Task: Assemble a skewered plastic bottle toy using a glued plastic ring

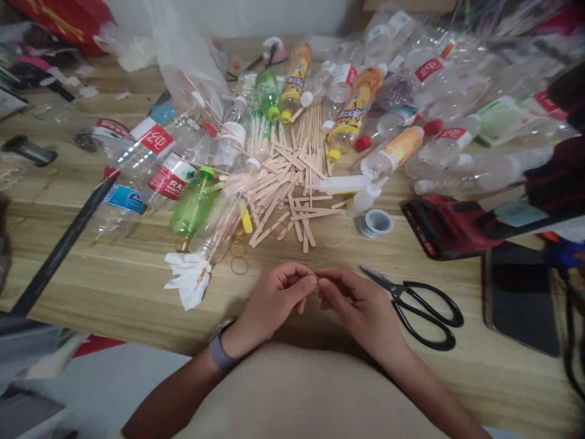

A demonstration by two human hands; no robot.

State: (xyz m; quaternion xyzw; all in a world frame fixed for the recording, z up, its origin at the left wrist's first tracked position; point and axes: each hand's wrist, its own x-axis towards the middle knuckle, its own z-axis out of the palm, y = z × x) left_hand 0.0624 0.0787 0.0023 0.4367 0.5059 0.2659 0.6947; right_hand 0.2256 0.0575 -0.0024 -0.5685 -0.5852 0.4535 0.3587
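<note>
Both hands meet at the table's near edge, fingertips almost touching. My left hand [289, 286], with a watch [222, 344] on its wrist, pinches thumb against forefinger. My right hand [351, 300] pinches in the same way, close beside it. Whatever lies between the fingertips is too small to make out. Black-handled scissors [414, 303] lie just right of my right hand. Beyond the hands spreads a pile of wooden craft sticks [284, 183]. A small spool [375, 224] stands to the right of the pile, and rubber bands [239, 264] lie left of my hands.
Plastic bottles crowd the left, including a green bottle [194, 204], and more fill the back right, such as a yellow-labelled bottle [354, 110]. Crumpled tissue [188, 277] lies front left. A red and black power tool battery [445, 225] and a phone [521, 296] occupy the right.
</note>
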